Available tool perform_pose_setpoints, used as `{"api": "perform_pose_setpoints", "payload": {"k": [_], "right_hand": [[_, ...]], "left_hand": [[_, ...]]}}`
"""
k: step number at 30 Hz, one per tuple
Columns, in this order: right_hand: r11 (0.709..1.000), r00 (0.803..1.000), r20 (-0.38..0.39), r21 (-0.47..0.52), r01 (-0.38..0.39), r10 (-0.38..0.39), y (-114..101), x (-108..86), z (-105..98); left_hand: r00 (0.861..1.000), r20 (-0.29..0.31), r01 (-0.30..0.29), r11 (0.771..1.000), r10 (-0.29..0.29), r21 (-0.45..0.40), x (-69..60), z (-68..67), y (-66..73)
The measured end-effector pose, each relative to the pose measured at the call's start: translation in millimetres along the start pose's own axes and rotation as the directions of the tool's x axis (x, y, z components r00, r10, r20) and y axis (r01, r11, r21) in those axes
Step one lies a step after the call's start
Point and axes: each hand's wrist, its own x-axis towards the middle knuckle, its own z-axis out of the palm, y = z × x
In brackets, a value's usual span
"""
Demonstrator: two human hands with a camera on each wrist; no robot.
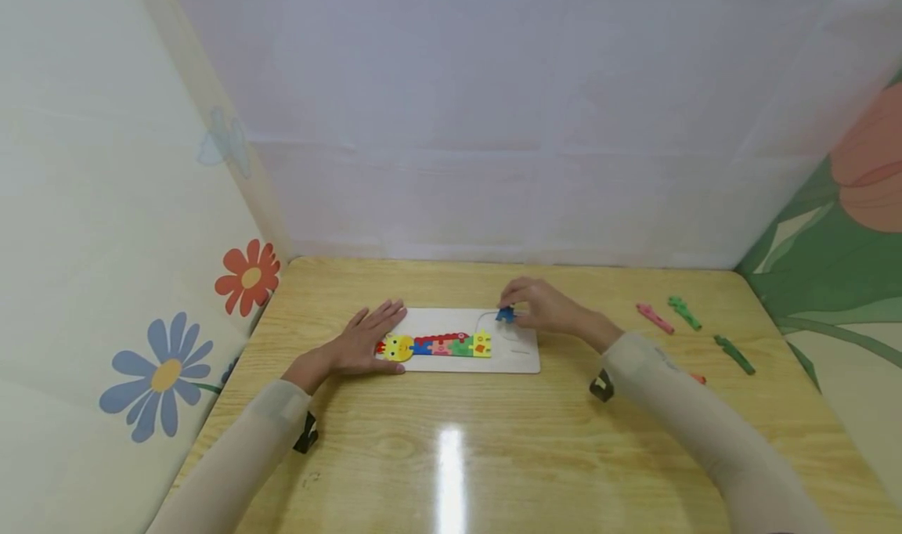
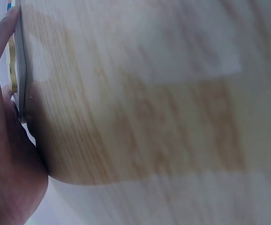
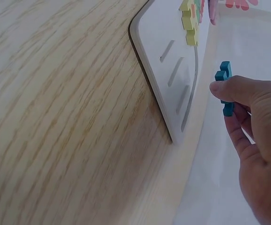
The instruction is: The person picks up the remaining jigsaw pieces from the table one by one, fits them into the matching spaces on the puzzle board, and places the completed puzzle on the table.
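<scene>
A white puzzle board [image 1: 423, 366] lies on the table, carrying a giraffe's yellow head [image 1: 398, 348] and a neck of joined coloured pieces that ends in a yellow piece [image 1: 482, 344]. My left hand [image 1: 362, 342] rests with spread, straight fingers on the board's left end. In the left wrist view, part of that hand [image 2: 4, 140] lies along the board's edge. Above the board's right part, my right hand [image 1: 546, 307] pinches a blue puzzle piece [image 1: 505, 315]. The right wrist view shows this piece [image 3: 227, 89] between thumb and fingers, raised off the board [image 3: 173, 70].
Right of the board lie a pink piece [image 1: 655, 318], a light green piece [image 1: 685, 313] and a dark green piece [image 1: 735, 355]. An orange piece [image 1: 698, 378] is mostly hidden by the right sleeve. A pale wall [image 1: 493, 127] stands behind the table.
</scene>
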Motion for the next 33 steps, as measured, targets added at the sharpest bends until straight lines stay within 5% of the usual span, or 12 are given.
{"api": "perform_pose_setpoints", "payload": {"k": [33], "right_hand": [[1.000, 0.999, 0.044, 0.017, 0.006, -0.007, -7.1, 19.6, 18.2]], "left_hand": [[1.000, 0.001, 0.003, 1.000, -0.003, -0.026, -1.0, -1.2, 2.2]]}}
